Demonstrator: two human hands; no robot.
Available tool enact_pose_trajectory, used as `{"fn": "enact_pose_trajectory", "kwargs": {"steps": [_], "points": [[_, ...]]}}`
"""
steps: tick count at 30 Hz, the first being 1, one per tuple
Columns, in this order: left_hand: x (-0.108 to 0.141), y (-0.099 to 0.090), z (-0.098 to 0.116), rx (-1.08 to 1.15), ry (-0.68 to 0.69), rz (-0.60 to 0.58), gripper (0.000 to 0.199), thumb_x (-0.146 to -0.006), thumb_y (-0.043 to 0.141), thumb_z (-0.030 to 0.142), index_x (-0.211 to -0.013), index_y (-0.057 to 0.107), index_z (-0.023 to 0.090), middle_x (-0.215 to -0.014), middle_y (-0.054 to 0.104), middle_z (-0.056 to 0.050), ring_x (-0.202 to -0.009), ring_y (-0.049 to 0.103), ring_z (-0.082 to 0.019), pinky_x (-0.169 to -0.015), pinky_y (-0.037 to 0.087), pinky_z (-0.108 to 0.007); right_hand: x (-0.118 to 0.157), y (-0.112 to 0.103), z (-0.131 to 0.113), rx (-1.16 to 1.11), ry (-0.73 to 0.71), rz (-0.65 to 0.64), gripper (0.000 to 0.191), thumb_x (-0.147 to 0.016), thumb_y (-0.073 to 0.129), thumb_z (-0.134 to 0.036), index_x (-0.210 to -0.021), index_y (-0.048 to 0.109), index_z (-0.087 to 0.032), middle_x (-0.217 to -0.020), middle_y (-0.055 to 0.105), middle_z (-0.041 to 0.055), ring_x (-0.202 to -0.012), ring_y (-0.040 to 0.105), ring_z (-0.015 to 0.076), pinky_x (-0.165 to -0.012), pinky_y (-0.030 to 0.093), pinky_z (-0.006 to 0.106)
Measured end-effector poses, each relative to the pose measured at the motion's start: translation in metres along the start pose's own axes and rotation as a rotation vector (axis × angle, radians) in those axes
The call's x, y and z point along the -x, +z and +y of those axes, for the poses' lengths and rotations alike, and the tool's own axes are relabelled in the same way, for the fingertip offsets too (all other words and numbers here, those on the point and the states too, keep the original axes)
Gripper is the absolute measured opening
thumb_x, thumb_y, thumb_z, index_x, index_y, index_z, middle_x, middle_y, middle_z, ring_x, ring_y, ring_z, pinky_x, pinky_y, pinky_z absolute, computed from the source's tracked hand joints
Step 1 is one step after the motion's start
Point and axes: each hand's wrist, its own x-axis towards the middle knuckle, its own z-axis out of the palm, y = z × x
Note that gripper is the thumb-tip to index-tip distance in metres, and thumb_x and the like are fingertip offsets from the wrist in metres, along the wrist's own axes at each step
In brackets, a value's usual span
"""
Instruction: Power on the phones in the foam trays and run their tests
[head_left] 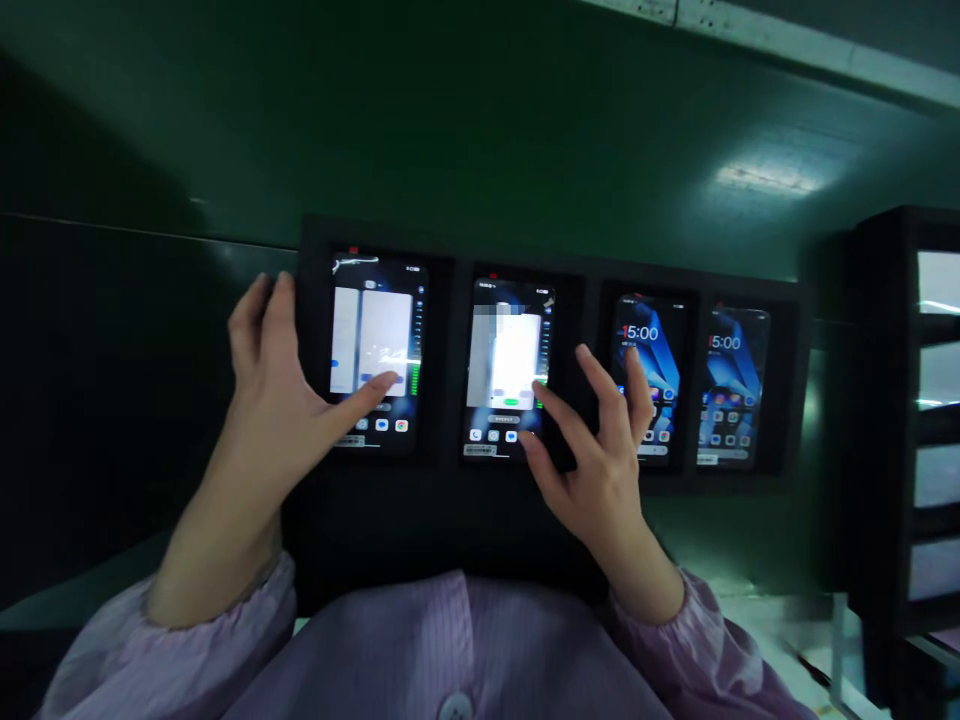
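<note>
Four phones [379, 340]: all face up and lit, lined up in a row in the long black tray [442, 350] on the green surface [487, 130].
Left hand [281, 400]: thumb spread wide from the fingers, gripping nothing; the thumb reaches over the lower part of the leftmost screen, fingers by the tray's left end.
Right hand [604, 470]: fingers and thumb apart, nothing gripped; index finger and thumb at the second phone's [510, 350] lower right, another finger over the third phone [649, 340].
Contact: can't tell whether either thumb is pressing on glass.
Two screens on the right: both show 15:00 against blue wallpaper.
Far right: a black rack [874, 400] with pale panels, apart from the tray.
</note>
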Motion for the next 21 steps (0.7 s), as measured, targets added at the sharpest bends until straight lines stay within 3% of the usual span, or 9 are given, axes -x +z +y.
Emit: {"fn": "enact_pose_trajectory", "kwargs": {"steps": [3, 6, 9, 13, 16, 21], "points": [[0.001, -0.001, 0.001, 0.095, -0.061, -0.008, 0.162, -0.044, 0.065, 0.097, -0.164, 0.024, -0.004, -0.170, 0.023, -0.029, -0.161, 0.019, -0.045, -0.135, 0.016, -0.061, 0.000, -0.001, 0.000, -0.011, -0.028, -0.006, 0.034, -0.106, 0.059, -0.039, -0.130, 0.066, -0.017, -0.154, 0.047, 0.0202, -0.159, 0.024, 0.0456, -0.122, 0.035, 0.073], [0.000, -0.004, -0.001, 0.162, -0.187, -0.018, 0.150, -0.045, 0.068, 0.088, -0.165, 0.030, 0.005, -0.171, 0.023, -0.023, -0.159, 0.025, -0.047, -0.134, 0.016, -0.065, -0.001, -0.001, -0.002, -0.012, -0.055, -0.072, 0.033, -0.106, 0.059, -0.040, -0.131, 0.065, -0.020, -0.159, 0.043, 0.0182, -0.162, 0.016, 0.0460, -0.122, 0.034, 0.074], [-0.001, -0.004, -0.002, 0.120, -0.130, -0.003, 0.139, -0.051, 0.067, 0.081, -0.163, 0.035, 0.006, -0.171, 0.024, -0.022, -0.160, 0.027, -0.041, -0.134, 0.020, -0.058, -0.001, 0.000, -0.002, -0.015, -0.038, -0.076, 0.030, -0.106, 0.059, -0.036, -0.129, 0.067, -0.019, -0.158, 0.045, 0.0173, -0.162, 0.015, 0.0448, -0.123, 0.035, 0.073], [-0.003, -0.002, 0.006, 0.076, -0.150, -0.029, 0.157, -0.038, 0.070, 0.083, -0.165, 0.026, 0.002, -0.172, 0.018, -0.023, -0.161, 0.022, -0.039, -0.135, 0.019, -0.055, 0.000, 0.001, 0.000, -0.002, 0.012, -0.003, 0.029, -0.106, 0.058, -0.034, -0.128, 0.067, -0.017, -0.153, 0.050, 0.0185, -0.159, 0.026, 0.0434, -0.123, 0.036, 0.071], [-0.004, -0.003, 0.012, 0.090, -0.232, -0.066, 0.166, -0.029, 0.072, 0.079, -0.167, 0.018, 0.003, -0.174, 0.011, -0.022, -0.164, 0.013, -0.039, -0.136, 0.014, -0.056, 0.000, 0.000, -0.001, 0.002, -0.004, -0.025, 0.035, -0.106, 0.058, -0.040, -0.133, 0.065, -0.018, -0.156, 0.046, 0.0191, -0.159, 0.023, 0.0452, -0.122, 0.035, 0.073], [-0.002, -0.005, 0.003, 0.200, -0.184, -0.022, 0.132, -0.047, 0.070, 0.063, -0.164, 0.035, 0.014, -0.171, 0.024, -0.014, -0.159, 0.030, -0.031, -0.135, 0.022, -0.046, -0.001, -0.001, -0.003, -0.019, -0.032, -0.079, 0.033, -0.106, 0.058, -0.039, -0.132, 0.067, -0.019, -0.160, 0.043, 0.0180, -0.161, 0.015, 0.0457, -0.123, 0.032, 0.073]]}}
